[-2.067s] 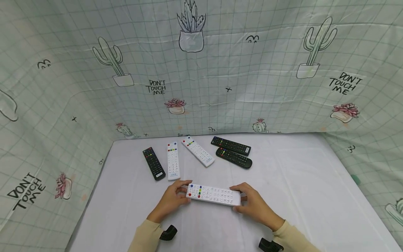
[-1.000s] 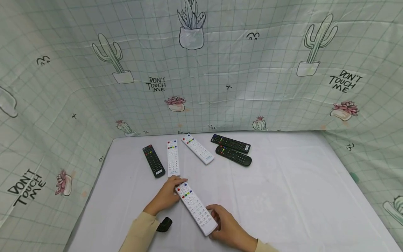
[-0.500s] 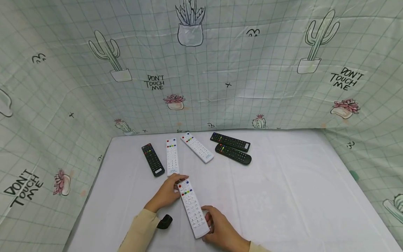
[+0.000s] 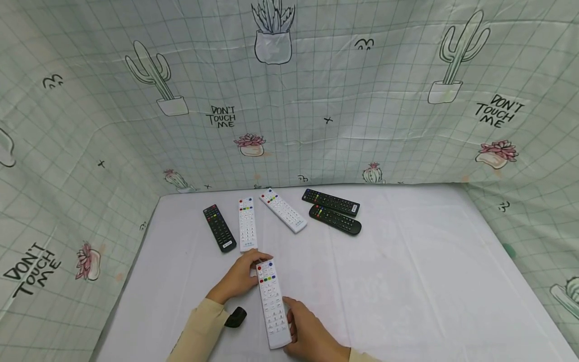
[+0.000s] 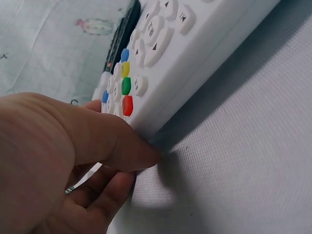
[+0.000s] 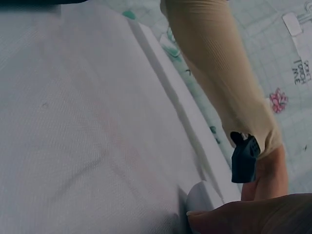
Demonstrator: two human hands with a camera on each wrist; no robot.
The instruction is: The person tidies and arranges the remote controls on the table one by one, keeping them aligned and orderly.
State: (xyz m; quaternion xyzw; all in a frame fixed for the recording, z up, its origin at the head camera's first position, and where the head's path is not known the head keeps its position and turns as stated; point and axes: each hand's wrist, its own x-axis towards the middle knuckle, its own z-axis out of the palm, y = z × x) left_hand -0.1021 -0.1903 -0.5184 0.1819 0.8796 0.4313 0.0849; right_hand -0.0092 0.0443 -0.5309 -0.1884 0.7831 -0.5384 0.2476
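Item, nearest: my right hand (image 4: 312, 334) grips the near end of the white remote (image 4: 273, 303); my left hand (image 4: 239, 277) pinches its far end. The remote, earlier crosswise, now lies lengthwise on the surface (image 4: 429, 281). Right fingers cut off below. Beyond: five remotes (image 4: 282, 213).

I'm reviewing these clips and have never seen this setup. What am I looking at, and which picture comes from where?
No machine here: a person works with bare hands and wears three cameras. The wide picture is from the head; the two close-ups are from the wrists. On the white table both hands hold one white remote: the left hand at its coloured-button end, the right hand at the near end. Behind lie two more white remotes and three black remotes. A cactus-print cloth is the backdrop.
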